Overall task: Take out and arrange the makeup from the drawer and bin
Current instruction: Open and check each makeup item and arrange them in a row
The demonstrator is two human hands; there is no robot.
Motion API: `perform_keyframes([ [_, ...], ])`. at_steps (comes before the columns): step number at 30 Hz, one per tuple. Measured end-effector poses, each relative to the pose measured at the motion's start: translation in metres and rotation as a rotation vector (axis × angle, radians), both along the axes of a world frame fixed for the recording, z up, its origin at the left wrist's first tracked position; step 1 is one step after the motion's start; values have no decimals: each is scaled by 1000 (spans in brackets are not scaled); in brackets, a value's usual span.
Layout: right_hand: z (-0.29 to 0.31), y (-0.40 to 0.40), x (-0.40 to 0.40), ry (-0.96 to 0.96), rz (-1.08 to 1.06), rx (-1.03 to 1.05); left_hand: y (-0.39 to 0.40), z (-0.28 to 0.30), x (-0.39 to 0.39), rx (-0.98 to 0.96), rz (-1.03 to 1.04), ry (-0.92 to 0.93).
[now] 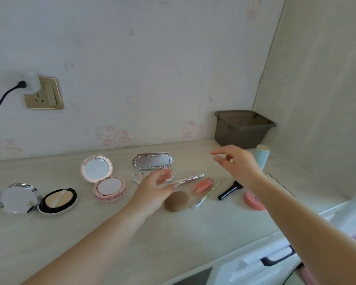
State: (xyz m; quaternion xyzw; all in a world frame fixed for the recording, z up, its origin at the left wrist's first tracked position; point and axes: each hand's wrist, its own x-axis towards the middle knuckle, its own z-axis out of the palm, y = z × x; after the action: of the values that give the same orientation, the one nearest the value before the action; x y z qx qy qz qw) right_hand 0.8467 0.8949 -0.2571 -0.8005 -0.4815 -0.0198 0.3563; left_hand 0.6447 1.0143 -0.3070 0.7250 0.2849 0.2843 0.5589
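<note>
Makeup lies in a row on the pale desk [90,233]. From the left: an open silver compact [19,198] with its black cushion pan [58,200], an open pink round compact [109,186] and an open ornate palette [152,161]. Then come a brown sponge [176,201], a silver stick [190,178], a coral lip gloss [202,185], a thin pale pencil [206,195], a black tube [229,191] and a pink round item [253,201]. My left hand [152,190] hovers over the palette and sponge, fingers relaxed, holding nothing. My right hand [238,165] hovers open in front of the bin [243,128].
The brown bin stands in the back right corner against the wall. A light blue tube [262,157] stands beside it, behind my right hand. A white drawer with a black handle [275,260] is below the desk edge at the right. A wall socket [43,93] with a plugged cable is at the left.
</note>
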Motion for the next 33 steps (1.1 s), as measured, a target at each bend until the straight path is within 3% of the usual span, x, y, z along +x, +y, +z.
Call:
perform_keyframes([
  [7, -15, -54, 21, 94, -121, -6, -14, 0, 38, 91, -61, 20],
  [13, -40, -106, 61, 31, -308, 54, -39, -1, 76, 138, -125, 36],
  [18, -63, -119, 95, 87, -478, -175, -54, -4, 100, 146, -154, 46],
  [24, -69, -100, 99, 132, -480, -386, -63, -5, 117, 170, -187, 59],
  [33, -64, -110, 94, 90, -521, -389, -63, -5, 117, 158, -188, 41],
])
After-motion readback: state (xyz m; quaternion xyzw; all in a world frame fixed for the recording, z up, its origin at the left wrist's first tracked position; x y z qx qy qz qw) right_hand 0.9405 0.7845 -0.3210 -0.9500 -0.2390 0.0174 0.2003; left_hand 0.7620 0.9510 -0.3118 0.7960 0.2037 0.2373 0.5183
